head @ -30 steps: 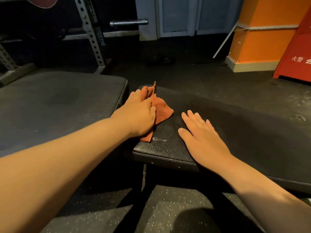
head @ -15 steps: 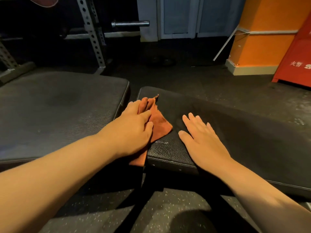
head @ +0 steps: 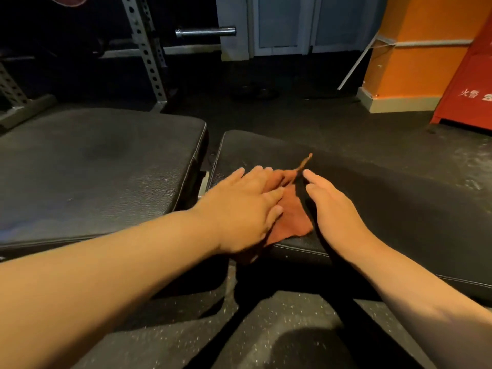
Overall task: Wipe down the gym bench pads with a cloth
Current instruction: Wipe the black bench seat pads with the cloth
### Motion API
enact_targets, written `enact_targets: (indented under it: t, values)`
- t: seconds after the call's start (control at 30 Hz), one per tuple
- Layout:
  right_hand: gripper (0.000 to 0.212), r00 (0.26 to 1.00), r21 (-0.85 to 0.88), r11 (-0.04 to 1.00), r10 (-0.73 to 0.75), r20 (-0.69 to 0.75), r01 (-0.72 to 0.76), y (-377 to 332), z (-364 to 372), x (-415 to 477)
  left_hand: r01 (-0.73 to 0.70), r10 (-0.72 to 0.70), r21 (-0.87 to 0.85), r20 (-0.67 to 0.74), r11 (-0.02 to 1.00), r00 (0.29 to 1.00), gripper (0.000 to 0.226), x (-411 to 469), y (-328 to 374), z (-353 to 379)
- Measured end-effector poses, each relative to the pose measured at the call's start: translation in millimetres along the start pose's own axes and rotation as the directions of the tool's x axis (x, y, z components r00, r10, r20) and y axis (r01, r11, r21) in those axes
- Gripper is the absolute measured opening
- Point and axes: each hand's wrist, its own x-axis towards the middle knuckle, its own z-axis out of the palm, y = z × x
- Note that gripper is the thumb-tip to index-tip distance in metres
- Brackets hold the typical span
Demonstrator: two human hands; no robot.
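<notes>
An orange-brown cloth (head: pixel 292 217) lies flat on the near left corner of the right black bench pad (head: pixel 386 203). My left hand (head: pixel 245 209) presses on the cloth with straight fingers and covers its left part. One corner of the cloth hangs over the pad's front edge under my wrist. My right hand (head: pixel 332 209) rests flat on the same pad, right beside the cloth's right edge. A second black pad (head: pixel 93 166) sits to the left across a narrow gap.
A perforated steel rack upright (head: pixel 145 49) and a barbell end (head: pixel 205 31) stand behind the left pad. An orange pillar (head: pixel 415 49) and a red cabinet (head: pixel 468 83) are at the far right. Speckled rubber floor (head: pixel 279 328) lies below the pads.
My left hand has slid the cloth to the right along the pad's front edge, up to my right hand. My right hand has stayed on the pad.
</notes>
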Motion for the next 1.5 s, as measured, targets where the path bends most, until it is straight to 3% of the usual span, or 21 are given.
enact_targets:
  t: [0.1, 0.17, 0.27, 0.37, 0.5, 0.57, 0.7, 0.77, 0.9, 0.97, 1.1, 1.17, 1.23, 1.37, 1.5]
  values:
    - [0.045, 0.999, 0.101, 0.995, 0.017, -0.03, -0.014, 2, -4, -2, 0.228, -0.227, 0.021, -0.036, 0.973, 0.973, 0.057, 10, -24, 1]
    - [0.046, 0.999, 0.155, 0.988, 0.021, -0.041, -0.015, 1, -3, 0, 0.3, -0.299, 0.0, -0.075, 0.954, 0.951, 0.061, 22, -4, 9]
    - [0.042, 0.996, 0.291, 0.957, 0.036, -0.086, -0.01, -1, -1, -1, 0.168, -0.171, -0.058, -0.049, 0.984, 0.984, 0.062, 30, 44, 18]
    - [0.037, 0.989, 0.38, 0.925, 0.047, -0.138, 0.009, -8, -4, -3, 0.047, -0.047, -0.011, -0.019, 0.999, 0.999, 0.059, 21, 30, 11]
    - [0.042, 0.994, 0.32, 0.947, 0.028, -0.105, 0.007, -3, -12, -4, 0.254, -0.251, 0.029, -0.08, 0.967, 0.965, 0.058, 20, -21, 3]
    - [0.042, 0.992, 0.363, 0.932, 0.046, -0.118, 0.0, -1, -12, -5, 0.317, -0.317, -0.014, -0.059, 0.948, 0.947, 0.062, 29, 0, 7]
    - [0.042, 0.99, 0.478, 0.876, 0.115, -0.086, -0.06, -8, -6, -1, 0.134, -0.134, -0.109, 0.0, 0.985, 0.991, 0.063, 38, 65, 15]
    - [0.047, 0.99, 0.463, 0.884, 0.109, -0.084, -0.059, -7, -6, 2, 0.085, -0.086, -0.068, -0.005, 0.994, 0.996, 0.061, 29, 49, 11]
    - [0.043, 0.996, 0.353, 0.935, 0.044, -0.073, -0.015, -6, -8, -2, 0.327, -0.328, -0.029, -0.047, 0.945, 0.943, 0.06, 17, -21, 2]
    - [0.043, 0.997, 0.368, 0.93, 0.038, -0.07, -0.01, -4, -6, -3, 0.397, -0.399, -0.04, -0.069, 0.917, 0.914, 0.061, 19, -7, 3]
    - [0.035, 0.987, 0.577, 0.813, 0.145, -0.072, -0.077, -8, -4, -1, 0.219, -0.222, -0.109, -0.013, 0.97, 0.975, 0.064, 34, 71, 12]
    - [0.033, 0.986, 0.551, 0.832, 0.142, -0.091, -0.069, -8, -5, -1, 0.136, -0.136, -0.105, 0.004, 0.985, 0.991, 0.062, 32, 66, 11]
    - [0.039, 0.988, 0.486, 0.874, 0.097, -0.118, -0.027, -5, -5, -2, 0.148, -0.149, -0.031, -0.032, 0.989, 0.988, 0.058, 25, 32, 9]
    - [0.044, 0.995, 0.376, 0.927, 0.034, -0.094, 0.004, -8, -6, -7, 0.388, -0.388, -0.03, -0.034, 0.921, 0.921, 0.063, 20, 3, 2]
    - [0.036, 0.99, 0.357, 0.932, -0.014, -0.143, 0.065, -11, -4, -14, 0.196, -0.192, -0.144, 0.037, 0.97, 0.981, 0.074, 43, 76, 8]
